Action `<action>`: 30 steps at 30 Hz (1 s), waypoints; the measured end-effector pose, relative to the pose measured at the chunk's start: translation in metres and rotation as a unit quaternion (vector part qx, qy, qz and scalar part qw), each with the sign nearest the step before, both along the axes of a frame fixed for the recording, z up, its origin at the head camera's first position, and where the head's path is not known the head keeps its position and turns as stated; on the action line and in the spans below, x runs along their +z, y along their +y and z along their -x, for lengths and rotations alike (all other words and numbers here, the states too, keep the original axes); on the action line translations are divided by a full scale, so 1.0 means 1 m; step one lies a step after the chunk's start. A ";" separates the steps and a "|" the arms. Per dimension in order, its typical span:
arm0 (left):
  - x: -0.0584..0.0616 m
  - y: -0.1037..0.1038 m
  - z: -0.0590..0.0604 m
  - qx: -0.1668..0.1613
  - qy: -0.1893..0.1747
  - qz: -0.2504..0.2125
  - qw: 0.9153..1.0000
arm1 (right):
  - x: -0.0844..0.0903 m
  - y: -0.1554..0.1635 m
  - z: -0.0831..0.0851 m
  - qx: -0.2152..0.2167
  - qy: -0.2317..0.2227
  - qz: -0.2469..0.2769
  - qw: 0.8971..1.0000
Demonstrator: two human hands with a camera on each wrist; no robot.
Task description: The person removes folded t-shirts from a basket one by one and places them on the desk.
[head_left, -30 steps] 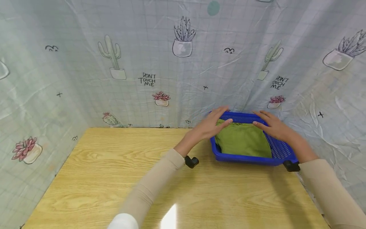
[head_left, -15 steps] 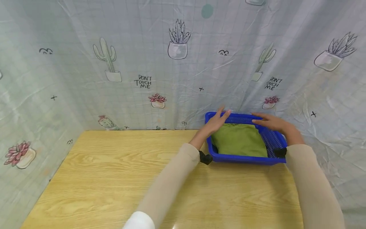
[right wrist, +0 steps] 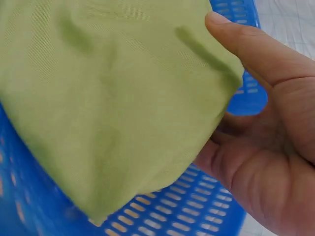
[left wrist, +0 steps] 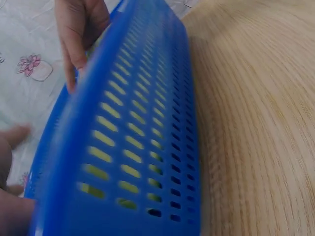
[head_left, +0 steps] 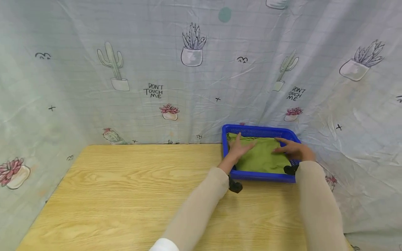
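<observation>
A folded green cloth [head_left: 262, 157] lies in a blue plastic basket [head_left: 263, 176] on the table's far right. Over the cloth's left side is my left hand [head_left: 237, 150], its fingers spread apart; in the left wrist view it is blurred and partly cut off behind the basket rim. My right hand [right wrist: 275, 98] is at the cloth's right end. Its thumb lies at the cloth's upper edge, while the other fingers pass beneath and are partly hidden. In the left wrist view the right hand [left wrist: 81, 32] reaches down inside the basket.
The basket stands on a wood-grain table [head_left: 132, 195], close to a pale curtain [head_left: 141, 62] printed with potted plants. The curtain also hangs along the right side. Black wrist cameras sit below both hands, the left one [head_left: 235, 185] near the basket's front rim.
Both hands have come down from above the rim into the basket and onto the cloth's two ends. The right hand has moved left and now takes the cloth's edge. The head view has shifted slightly.
</observation>
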State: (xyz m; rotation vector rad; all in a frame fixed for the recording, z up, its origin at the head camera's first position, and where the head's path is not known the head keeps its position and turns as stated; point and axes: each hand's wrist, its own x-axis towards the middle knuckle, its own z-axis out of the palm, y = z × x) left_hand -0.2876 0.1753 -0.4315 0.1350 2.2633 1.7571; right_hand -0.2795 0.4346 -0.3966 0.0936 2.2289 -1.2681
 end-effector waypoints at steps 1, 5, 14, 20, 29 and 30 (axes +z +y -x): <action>-0.003 0.000 0.000 0.014 0.000 0.006 1.000 | -0.003 -0.001 0.000 0.000 0.003 0.011 1.000; -0.006 -0.003 -0.001 0.030 0.013 0.028 0.999 | -0.012 -0.002 0.002 -0.011 0.015 0.022 1.000; 0.000 0.000 -0.001 0.001 0.060 0.113 0.992 | -0.009 0.005 0.006 -0.031 0.071 -0.021 0.997; -0.003 0.008 -0.006 -0.002 0.075 0.084 0.994 | -0.009 0.001 0.009 -0.010 0.061 0.027 0.998; -0.005 0.018 -0.017 0.036 0.129 0.105 0.985 | -0.006 0.001 0.010 0.000 0.025 0.049 0.998; -0.004 0.019 -0.019 0.031 0.137 0.117 0.983 | -0.006 0.002 0.010 -0.005 0.020 0.051 0.998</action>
